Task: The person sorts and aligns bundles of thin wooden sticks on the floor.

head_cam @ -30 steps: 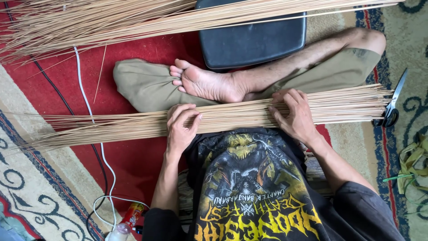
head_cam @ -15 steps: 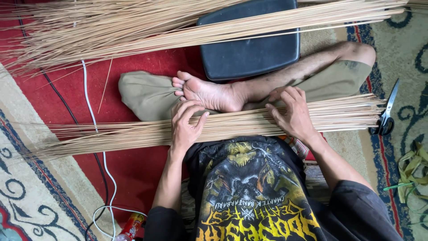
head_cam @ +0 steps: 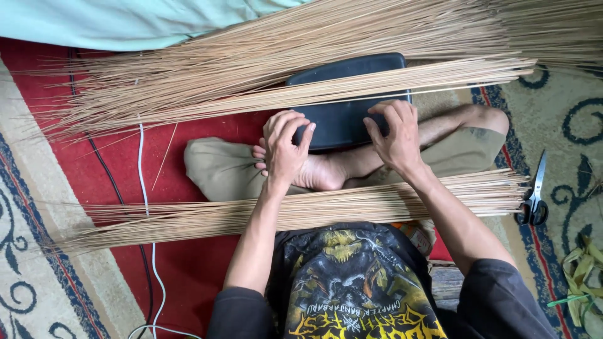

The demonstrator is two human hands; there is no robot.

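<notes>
We record a red carpet with a patterned cream and blue border under everything. At 12 o'clock lies the far pile of thin tan sticks, fanning wide toward 9 o'clock and narrowing toward 3 o'clock; its near edge crosses the top of a dark flat seat pad. A pale green cloth shows at 11 o'clock beyond that pile. A second bundle of sticks rests across our lap from 9 to 3 o'clock, its cut ends squared near 3 o'clock and its thin tips straggling loose at 9 o'clock. Between the two stick masses sit our crossed legs in khaki trousers and a bare foot.

Our left hand hangs above the foot, fingers curled loosely, gripping nothing we can see, fingertips at the pad's near left corner. Our right hand lies on the pad's near right part, fingers bent, holding nothing.

Open carpet remains at 8 o'clock, crossed by a white cable and a black cable. Scissors lie at 3 o'clock just past the lap bundle's ends. Green strips lie at 4 o'clock.
</notes>
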